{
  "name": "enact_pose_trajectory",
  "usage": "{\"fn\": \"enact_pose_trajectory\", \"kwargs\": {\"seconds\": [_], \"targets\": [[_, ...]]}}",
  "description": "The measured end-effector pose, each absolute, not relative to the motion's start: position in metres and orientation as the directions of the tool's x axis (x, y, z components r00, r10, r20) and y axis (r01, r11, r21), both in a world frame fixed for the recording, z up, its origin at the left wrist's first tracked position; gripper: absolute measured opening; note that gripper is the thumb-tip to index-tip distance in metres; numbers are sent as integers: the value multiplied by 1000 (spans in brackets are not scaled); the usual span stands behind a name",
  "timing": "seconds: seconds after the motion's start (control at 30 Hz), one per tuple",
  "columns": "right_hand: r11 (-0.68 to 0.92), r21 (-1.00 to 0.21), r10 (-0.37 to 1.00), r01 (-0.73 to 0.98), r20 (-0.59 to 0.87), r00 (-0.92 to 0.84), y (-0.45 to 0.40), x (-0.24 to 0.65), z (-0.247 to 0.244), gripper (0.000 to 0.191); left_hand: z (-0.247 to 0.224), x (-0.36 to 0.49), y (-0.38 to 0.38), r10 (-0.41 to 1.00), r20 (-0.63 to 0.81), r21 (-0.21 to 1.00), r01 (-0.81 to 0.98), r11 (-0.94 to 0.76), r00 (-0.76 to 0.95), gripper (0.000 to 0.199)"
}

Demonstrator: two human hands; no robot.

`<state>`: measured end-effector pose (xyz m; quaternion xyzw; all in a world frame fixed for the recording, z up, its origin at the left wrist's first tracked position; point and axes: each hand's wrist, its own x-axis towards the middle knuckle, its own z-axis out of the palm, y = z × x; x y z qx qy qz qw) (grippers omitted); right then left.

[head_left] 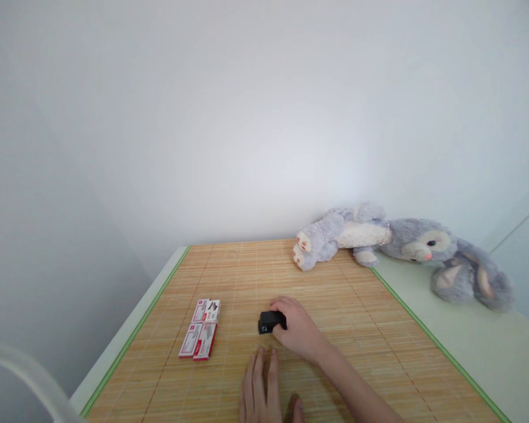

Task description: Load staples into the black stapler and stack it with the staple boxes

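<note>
A small black stapler [270, 321] rests on the bamboo mat [242, 276], with its front end pointing left. My right hand [297, 330] is wrapped round its rear part, so that end is hidden. Nearer to me, my left hand [261, 390] lies flat on the mat with fingers stretched forward and thumb apart, holding nothing. To the left of both hands, several small red-and-white boxes [206, 339], which look like staple boxes, lie side by side in two rows.
A grey plush rabbit [364, 235] lies on its side along the back right, partly on the mat. The mat has a green edge [441, 348] over a pale tabletop [480, 335]. White walls stand behind. A pale curved band [26, 370] shows at lower left.
</note>
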<state>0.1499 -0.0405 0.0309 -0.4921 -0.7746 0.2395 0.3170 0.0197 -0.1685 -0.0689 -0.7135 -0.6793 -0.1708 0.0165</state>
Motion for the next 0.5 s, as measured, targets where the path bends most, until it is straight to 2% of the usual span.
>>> {"fn": "enact_pose_trajectory", "kwargs": {"seconds": [0.1,0.37,0.5], "targets": [[413,-688,903,597,228,-363,-46,170,38,37,-61,19,-154,964,264,221,971,-89,29,71],[430,-681,877,593,159,-453,-43,171,51,23,-49,16,-135,953,277,238,952,-193,124,62],[462,-715,848,525,183,-497,-35,181,64,28,-43,10,-132,950,270,222,950,-220,157,59]]}}
